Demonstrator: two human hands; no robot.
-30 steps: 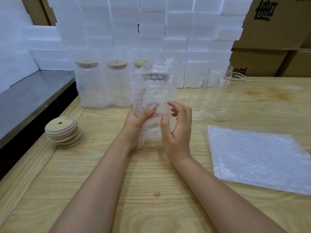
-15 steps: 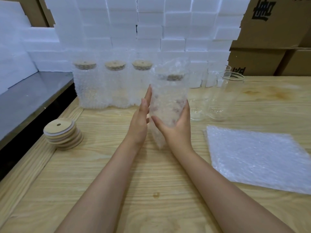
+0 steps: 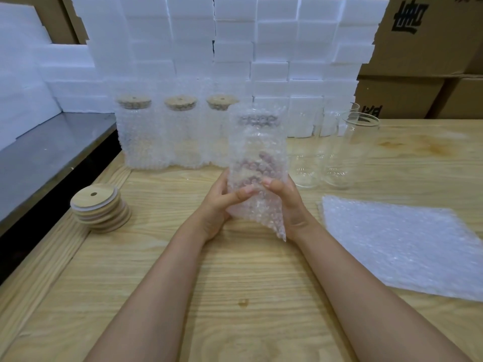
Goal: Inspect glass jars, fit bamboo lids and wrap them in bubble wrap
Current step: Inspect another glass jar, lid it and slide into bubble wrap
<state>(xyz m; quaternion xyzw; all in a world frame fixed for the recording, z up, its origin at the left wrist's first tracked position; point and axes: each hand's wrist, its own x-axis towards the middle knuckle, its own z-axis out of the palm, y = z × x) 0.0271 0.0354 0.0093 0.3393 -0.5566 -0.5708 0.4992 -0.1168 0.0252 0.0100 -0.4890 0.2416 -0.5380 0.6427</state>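
While both hands clasp it near its base, the wrapped jar (image 3: 254,152) stands upright over the middle of the desk (image 3: 235,283), a loose tail of wrap hanging below; whether it touches the wood I cannot tell. The left hand (image 3: 222,202) curls round its left side, thumb across the front, and the right hand (image 3: 287,202) grips the right side. Behind it, three finished jars (image 3: 159,137) stand in a row against the foam blocks (image 3: 235,35). Two bare glass jars (image 3: 350,150) stand to the right, near a pile of bubble wrap sheets (image 3: 397,244). A stack of lids (image 3: 100,207) sits to the left. Cardboard boxes (image 3: 418,35) fill the far right.
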